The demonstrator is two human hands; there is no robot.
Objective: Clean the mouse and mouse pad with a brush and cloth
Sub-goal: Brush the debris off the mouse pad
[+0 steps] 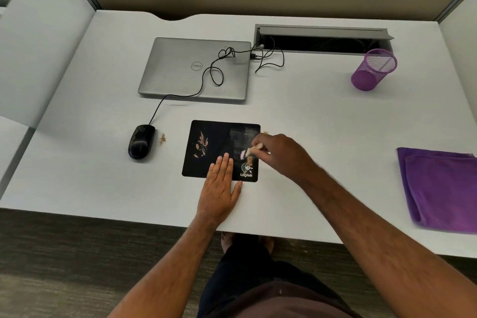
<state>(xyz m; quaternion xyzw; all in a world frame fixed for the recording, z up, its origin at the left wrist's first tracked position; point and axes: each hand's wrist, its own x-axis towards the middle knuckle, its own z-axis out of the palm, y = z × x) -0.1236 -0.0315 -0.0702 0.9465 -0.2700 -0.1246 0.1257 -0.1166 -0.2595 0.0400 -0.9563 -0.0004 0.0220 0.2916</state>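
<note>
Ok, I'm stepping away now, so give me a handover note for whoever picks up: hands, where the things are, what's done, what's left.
Left hand: flat, fingers straight, pressing the near edge of the mouse pad to steady it.
Right hand: grips the brush, bristles on the pad's right side.
Pad: crumbs remain on its left part, and a small pile sits by the bristles near the logo.
Mouse: left of the pad, a little debris on the desk beside it.
Cloth: folded at the far right, apparently unused.
Left: finish brushing the pad, clean the mouse, wipe with the cloth.
</note>
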